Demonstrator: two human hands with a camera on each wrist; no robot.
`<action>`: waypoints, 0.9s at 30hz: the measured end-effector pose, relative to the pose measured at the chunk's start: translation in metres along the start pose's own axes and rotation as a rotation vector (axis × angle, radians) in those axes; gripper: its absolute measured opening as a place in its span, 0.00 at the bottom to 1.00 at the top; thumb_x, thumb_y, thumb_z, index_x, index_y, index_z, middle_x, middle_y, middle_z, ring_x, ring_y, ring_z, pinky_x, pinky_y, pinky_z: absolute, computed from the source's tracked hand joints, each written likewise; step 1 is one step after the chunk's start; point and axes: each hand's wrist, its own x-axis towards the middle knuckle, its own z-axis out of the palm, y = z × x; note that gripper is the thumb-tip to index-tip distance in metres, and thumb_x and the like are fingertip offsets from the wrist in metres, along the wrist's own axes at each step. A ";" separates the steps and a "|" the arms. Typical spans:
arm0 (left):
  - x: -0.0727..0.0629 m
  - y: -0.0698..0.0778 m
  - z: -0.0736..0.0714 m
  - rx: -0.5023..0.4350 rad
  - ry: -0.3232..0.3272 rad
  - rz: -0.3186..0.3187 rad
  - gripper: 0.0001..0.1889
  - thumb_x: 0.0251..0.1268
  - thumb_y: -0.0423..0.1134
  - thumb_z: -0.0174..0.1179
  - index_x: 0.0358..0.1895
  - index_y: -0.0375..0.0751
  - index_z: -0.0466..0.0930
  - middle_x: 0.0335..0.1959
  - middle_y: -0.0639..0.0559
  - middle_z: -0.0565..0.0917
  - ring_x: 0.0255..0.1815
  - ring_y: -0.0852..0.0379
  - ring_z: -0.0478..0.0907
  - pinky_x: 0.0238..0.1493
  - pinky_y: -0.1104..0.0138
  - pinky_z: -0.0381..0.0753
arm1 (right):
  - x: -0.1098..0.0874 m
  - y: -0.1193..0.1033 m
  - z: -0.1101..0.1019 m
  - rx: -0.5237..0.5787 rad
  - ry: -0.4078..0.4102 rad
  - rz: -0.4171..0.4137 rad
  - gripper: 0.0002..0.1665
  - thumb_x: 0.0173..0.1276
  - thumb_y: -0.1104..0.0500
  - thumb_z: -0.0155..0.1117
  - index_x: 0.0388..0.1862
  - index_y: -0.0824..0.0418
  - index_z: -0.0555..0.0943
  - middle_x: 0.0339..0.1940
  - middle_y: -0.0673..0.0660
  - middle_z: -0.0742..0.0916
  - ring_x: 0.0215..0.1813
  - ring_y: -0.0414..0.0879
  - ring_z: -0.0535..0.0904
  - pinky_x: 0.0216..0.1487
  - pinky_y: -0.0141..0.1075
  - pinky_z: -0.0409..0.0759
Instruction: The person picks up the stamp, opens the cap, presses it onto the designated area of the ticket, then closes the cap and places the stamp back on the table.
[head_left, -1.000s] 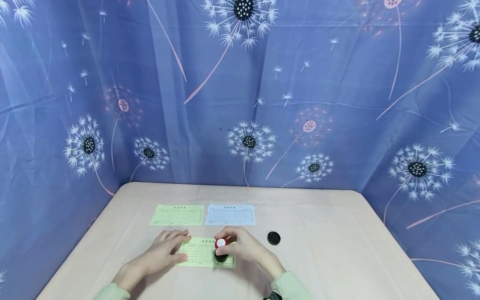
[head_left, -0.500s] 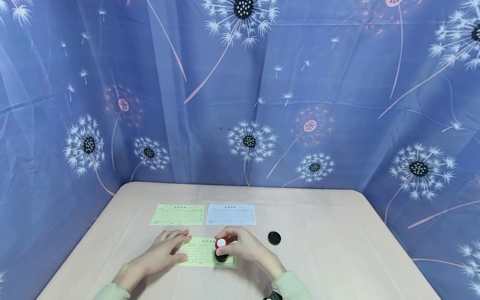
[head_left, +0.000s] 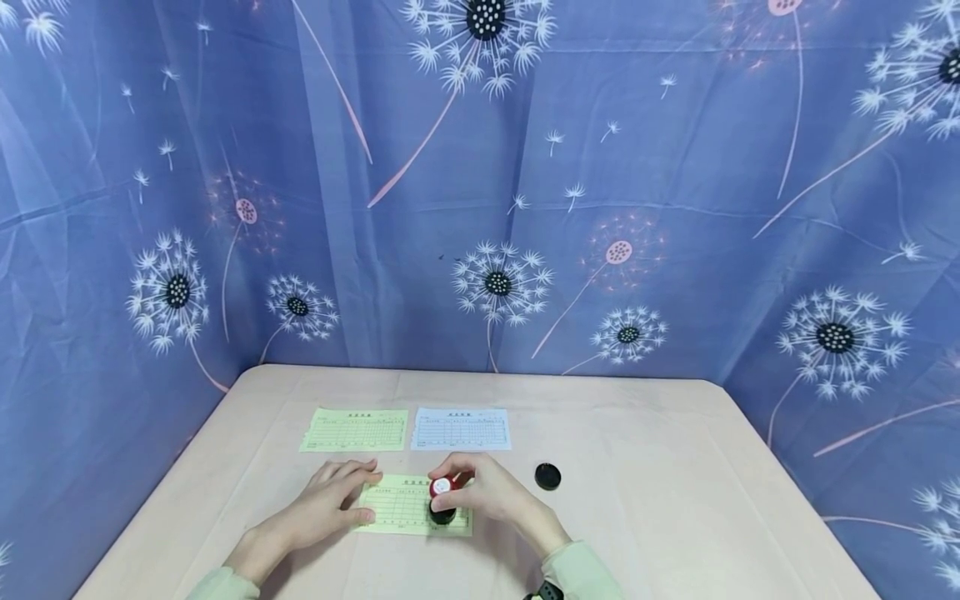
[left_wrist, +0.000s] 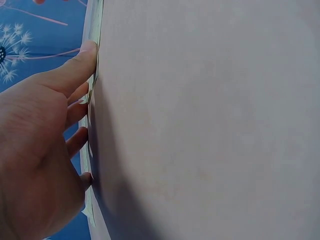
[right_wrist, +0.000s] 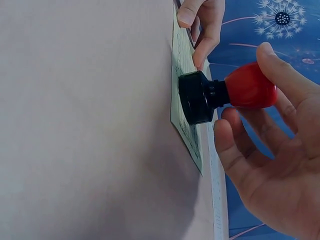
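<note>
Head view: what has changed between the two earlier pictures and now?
Nothing visibly moved, was grasped or let go. The right hand still holds the red-handled stamp at the near green form, the left hand rests on that form's left end, and the far green form, blue form and black disc lie as before.

Pale, pinkish-beige desk (head_left: 675, 517) here, far corners rounded off, faint creases running across its top! Towards the back lies a green form (head_left: 355, 430), ragged down its left edge, and just to the right of it a blue form (head_left: 461, 429), only a narrow strip of surface between the two. Closer in, there's the yellow-green form (head_left: 401, 506), printed grid showing, in front of that pair. And out on the right, apart from all three papers, a round black cap (head_left: 548, 477)!
</note>
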 end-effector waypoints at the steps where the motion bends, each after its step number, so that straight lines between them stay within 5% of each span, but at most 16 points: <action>1: 0.000 0.000 0.000 -0.003 -0.002 -0.001 0.33 0.60 0.61 0.62 0.65 0.48 0.75 0.75 0.46 0.67 0.69 0.45 0.62 0.70 0.39 0.57 | 0.000 0.000 0.000 0.007 -0.004 -0.001 0.20 0.54 0.61 0.79 0.46 0.63 0.86 0.42 0.61 0.89 0.33 0.38 0.77 0.34 0.25 0.74; 13: -0.002 0.001 -0.001 0.000 0.005 0.016 0.33 0.60 0.61 0.61 0.65 0.48 0.75 0.74 0.45 0.68 0.68 0.43 0.62 0.69 0.38 0.56 | 0.000 0.005 0.000 0.108 -0.036 0.028 0.21 0.56 0.61 0.77 0.48 0.65 0.85 0.44 0.67 0.86 0.29 0.38 0.77 0.20 0.32 0.79; 27: 0.000 0.001 -0.001 0.009 0.001 -0.004 0.34 0.60 0.62 0.61 0.66 0.48 0.74 0.75 0.47 0.67 0.67 0.47 0.63 0.70 0.40 0.58 | -0.003 0.005 0.002 0.229 -0.036 0.038 0.21 0.57 0.64 0.76 0.49 0.67 0.83 0.41 0.64 0.85 0.32 0.41 0.79 0.30 0.51 0.87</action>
